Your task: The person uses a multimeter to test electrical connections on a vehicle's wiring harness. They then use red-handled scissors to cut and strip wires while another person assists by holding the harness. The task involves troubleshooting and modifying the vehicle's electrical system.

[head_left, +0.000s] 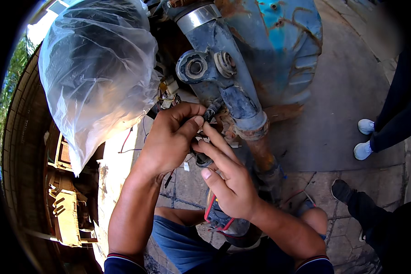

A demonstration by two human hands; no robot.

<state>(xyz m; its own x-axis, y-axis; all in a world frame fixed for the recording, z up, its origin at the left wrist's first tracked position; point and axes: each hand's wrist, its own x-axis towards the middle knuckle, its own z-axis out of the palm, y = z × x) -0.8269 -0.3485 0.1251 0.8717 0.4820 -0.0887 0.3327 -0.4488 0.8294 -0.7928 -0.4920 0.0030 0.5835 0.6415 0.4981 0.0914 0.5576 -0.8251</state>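
Head view, and I am watching two bare hands work close in beside a grey-blue metal strut [237, 61]. The dark sheathed cable [213, 108] sits at the strut's near left side, just below the ring-shaped boss [196, 67], and its free part runs down among loose leads between the hands. My left hand [169, 134] has thumb and forefinger clamped on that cable. My right hand [235, 185] reaches in from the other side, forefinger up by the left thumb tip and its own thumb standing apart; I cannot tell whether its fingers grip a lead, because the left hand and shadow hide the contact.

As I judge it, the step is a fingertip job on the cable, so I want the left pinch firm and close to the point being worked, with the right fingers doing the fine part. I would steady the right wrist, pull along the cable's line and never across it, and ease off if a lead goes taut.

The white plug [186, 166] hangs below the left hand, and a thin red wire [125, 140] runs off to the left; both could snag on a finger. The clear plastic bag [100, 68] billows near the left hand, so I would keep that elbow low to avoid dragging it over the work.
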